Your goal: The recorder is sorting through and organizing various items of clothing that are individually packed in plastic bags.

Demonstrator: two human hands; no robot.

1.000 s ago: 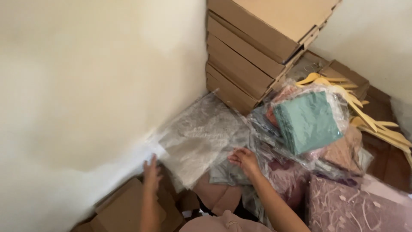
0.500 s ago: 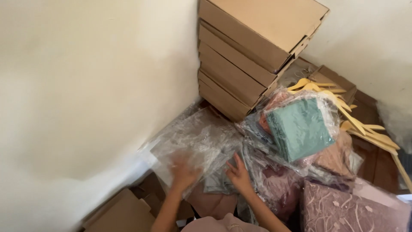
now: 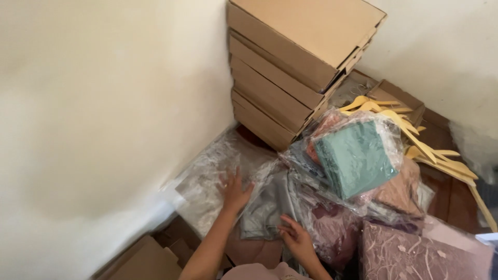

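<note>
My left hand (image 3: 234, 191) lies flat with fingers spread on a clear plastic bag (image 3: 207, 179) spread out by the wall. My right hand (image 3: 295, 238) rests lower, fingers curled on the edge of a grey folded garment in clear plastic (image 3: 267, 205). A green folded cloth in a plastic bag (image 3: 355, 158) sits on top of a heap of bagged garments to the right of both hands.
A stack of flat cardboard boxes (image 3: 290, 67) stands in the corner against the cream wall (image 3: 104, 114). Yellow wooden hangers (image 3: 415, 135) lie at the right. A mauve patterned cloth (image 3: 410, 254) is at the bottom right, loose cardboard (image 3: 150, 259) at the bottom left.
My left hand moved right from the wall onto the clear bag. My right hand drew back toward me onto the grey packet. The clear bag now lies flatter.
</note>
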